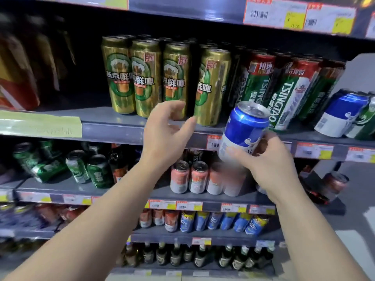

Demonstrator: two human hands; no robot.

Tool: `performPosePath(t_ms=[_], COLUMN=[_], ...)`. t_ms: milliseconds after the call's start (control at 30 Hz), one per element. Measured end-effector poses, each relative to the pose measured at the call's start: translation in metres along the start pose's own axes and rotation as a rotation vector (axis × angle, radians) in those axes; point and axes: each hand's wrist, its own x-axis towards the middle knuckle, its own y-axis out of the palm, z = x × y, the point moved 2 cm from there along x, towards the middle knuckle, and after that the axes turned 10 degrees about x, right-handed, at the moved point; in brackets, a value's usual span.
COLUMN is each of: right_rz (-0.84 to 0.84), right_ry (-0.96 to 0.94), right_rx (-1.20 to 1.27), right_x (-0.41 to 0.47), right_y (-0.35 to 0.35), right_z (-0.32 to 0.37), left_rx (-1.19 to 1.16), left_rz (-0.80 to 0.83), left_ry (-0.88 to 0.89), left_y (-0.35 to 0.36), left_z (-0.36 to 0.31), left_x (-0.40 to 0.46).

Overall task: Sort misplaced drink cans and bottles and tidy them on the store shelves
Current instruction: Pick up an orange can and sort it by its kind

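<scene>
A blue and white can (242,131) sits in the right hand (267,161), whose fingers curl round its lower half, tilting it so the silver top leans toward 1 o'clock. It is held in front of the lip of the grey shelf (113,128), just below the tall green and red cans (284,88). The left hand (164,130) hangs at 9 o'clock from the can, holding nothing, its fingers loosely bent and its thumb spread, close to the base of the gold cans (142,78), which stand upright in a row on that shelf.

At 3 o'clock from the held can, near the shelf's right end, a second blue and white can (341,114) leans among the green ones. A pale yellow paper strip (40,123) lies along the shelf front at far left, and above it stand dark bottles and a red box, too blurred to tell apart.

Price tags (298,15) in orange, white and yellow line every shelf edge. On the shelf below, green cans (81,167) stand and lie at 8 o'clock, with pink and white cans (189,177) upright at 6 o'clock. Lower still are red cans and blue and yellow cans (223,222), and the bottom shelf holds brown bottles (200,256). Grey floor (357,195) shows past the shelving's right end.
</scene>
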Motion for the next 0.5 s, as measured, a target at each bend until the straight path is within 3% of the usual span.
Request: performPosePath(t_ms=[100,167,367,500], right_rz=[0.145,0.232,0.321,0.495], right_ry=[0.091,0.135,0.270,0.315], right_rx=[-0.115,-0.169,-0.262,-0.333], right_x=[-0.016,-0.026,-0.049,-0.051], right_y=[0.025,0.053,0.130,0.151], right_z=[-0.018,-0.035,-0.101,-0.124], left_rx=[-0.260,-0.242,-0.077,-0.001], left_rz=[0.466,0.665,0.572,0.500], left_ry=[-0.124,-0.139,-0.313,-0.471], left_y=[-0.011,-0.004,0.011,0.016], left_z=[0.031,0.050,0.107,0.148], left_x=[-0.035,-0.052,-0.078,-0.095])
